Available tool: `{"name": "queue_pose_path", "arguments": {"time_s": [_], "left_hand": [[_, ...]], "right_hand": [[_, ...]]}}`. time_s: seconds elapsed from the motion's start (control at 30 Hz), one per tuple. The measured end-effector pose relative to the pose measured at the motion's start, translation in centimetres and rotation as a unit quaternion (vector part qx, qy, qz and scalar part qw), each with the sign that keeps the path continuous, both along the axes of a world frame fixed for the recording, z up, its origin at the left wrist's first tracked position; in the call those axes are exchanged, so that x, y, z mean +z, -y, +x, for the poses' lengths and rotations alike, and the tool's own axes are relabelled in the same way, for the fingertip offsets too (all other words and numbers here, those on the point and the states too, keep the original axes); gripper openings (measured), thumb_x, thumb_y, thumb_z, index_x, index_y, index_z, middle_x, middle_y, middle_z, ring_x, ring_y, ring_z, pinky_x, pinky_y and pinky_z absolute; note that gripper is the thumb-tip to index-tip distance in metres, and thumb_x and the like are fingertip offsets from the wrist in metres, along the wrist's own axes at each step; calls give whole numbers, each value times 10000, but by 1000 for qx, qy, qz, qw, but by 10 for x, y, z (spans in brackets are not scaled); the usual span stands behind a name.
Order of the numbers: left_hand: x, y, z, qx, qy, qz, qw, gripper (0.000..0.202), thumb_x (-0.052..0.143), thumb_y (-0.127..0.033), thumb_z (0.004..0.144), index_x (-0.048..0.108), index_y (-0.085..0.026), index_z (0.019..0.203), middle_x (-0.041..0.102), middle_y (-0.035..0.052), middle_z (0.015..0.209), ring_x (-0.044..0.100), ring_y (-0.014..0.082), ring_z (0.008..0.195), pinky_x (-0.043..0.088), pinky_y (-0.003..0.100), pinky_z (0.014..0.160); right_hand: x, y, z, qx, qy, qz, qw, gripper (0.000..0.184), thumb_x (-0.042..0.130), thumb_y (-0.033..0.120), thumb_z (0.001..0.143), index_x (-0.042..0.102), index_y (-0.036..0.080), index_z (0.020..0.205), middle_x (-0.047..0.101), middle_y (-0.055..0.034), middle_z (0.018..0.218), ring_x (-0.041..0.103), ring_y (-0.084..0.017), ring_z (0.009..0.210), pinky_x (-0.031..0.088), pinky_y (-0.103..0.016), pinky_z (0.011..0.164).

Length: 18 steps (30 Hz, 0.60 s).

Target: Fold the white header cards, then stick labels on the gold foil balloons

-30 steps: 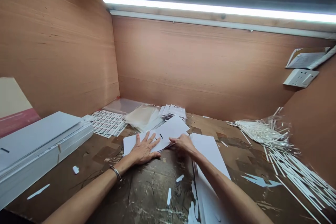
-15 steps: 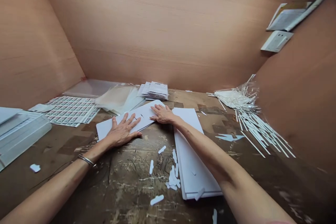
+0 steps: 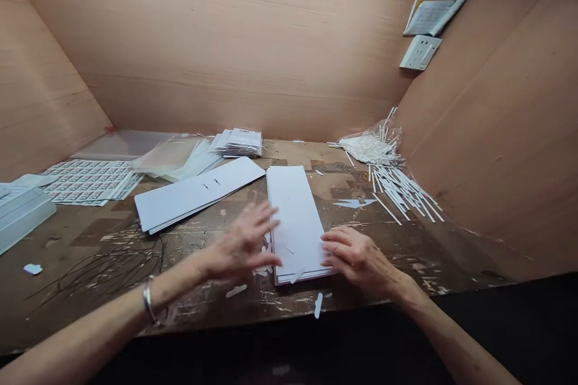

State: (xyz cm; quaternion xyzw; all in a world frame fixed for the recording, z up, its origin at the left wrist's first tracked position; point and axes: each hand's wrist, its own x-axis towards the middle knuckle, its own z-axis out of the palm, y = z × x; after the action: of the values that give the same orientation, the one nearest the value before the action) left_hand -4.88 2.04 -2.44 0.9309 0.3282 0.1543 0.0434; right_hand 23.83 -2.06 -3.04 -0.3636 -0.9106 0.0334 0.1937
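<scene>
A stack of long white card sheets (image 3: 293, 210) lies lengthwise in front of me, with a small white cut-out scrap on its near end. My left hand (image 3: 239, 243), slightly blurred, hovers at the stack's left side with fingers spread and nothing held. On the other side, the fingertips of my right hand (image 3: 359, 255) rest against the stack's right edge, loosely bent and not gripping. Farther left, a second stack of white card sheets (image 3: 189, 195) lies at an angle, two dark short threads or marks on top. Neither hand touches it.
Paper scraps (image 3: 236, 292) lie near the table's front edge. Scissors (image 3: 354, 203) and loose white sticks (image 3: 406, 192) are on the right. Printed label sheets (image 3: 88, 180), clear plastic sleeves (image 3: 174, 156), a pile of small cards (image 3: 239, 141) and a plastic box (image 3: 27, 216) stand left and back.
Both hands have left the angled stack. They have come back toward me to either side of the lengthwise stack. The view has turned right and down.
</scene>
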Motion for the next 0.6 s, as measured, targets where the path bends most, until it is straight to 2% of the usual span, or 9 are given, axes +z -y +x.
{"name": "queue_pose_path", "arguments": {"time_s": [0.07,0.13,0.23,0.37,0.5,0.6], "left_hand": [[-5,20,27,-36,-4,-26,999,602,440,-576,759,472,-148,1181,379,165,1322,230,311,1270,210,521,1002],[-12,27,39,-38,-9,-45,998,587,446,-563,763,487,-123,1149,421,190,1277,276,338,1244,265,521,976],[-18,24,40,-38,-19,-62,997,577,443,-558,768,494,-103,1120,467,197,1220,337,339,1209,322,472,959],[-18,19,36,-42,-20,-60,997,573,440,-560,768,493,-106,1114,469,187,1214,333,332,1214,330,447,961],[-17,17,38,-57,-10,-59,997,534,451,-563,761,519,-129,1065,519,159,1155,409,290,1162,329,420,965],[-14,14,38,-62,0,-50,997,510,465,-558,756,537,-133,1028,542,144,1110,454,266,1108,322,404,970]], "right_hand": [[-4,5,-1,13,28,15,999,121,501,209,819,602,154,858,614,-84,943,521,-196,937,423,-355,830],[-5,9,-3,15,55,27,998,123,475,194,830,589,149,836,614,-86,896,527,-190,906,430,-336,799],[-3,14,-6,24,121,51,991,152,415,129,843,566,137,855,598,-84,844,532,-176,830,430,-307,748],[7,18,-10,52,213,93,971,208,347,87,849,529,120,945,565,-79,790,520,-168,725,414,-290,656],[18,15,-12,114,216,136,960,262,299,119,878,471,117,1077,562,-95,843,525,-168,769,396,-275,631],[20,11,-11,111,216,139,960,278,299,121,879,445,128,1115,557,-103,912,516,-175,840,395,-287,674]]}}
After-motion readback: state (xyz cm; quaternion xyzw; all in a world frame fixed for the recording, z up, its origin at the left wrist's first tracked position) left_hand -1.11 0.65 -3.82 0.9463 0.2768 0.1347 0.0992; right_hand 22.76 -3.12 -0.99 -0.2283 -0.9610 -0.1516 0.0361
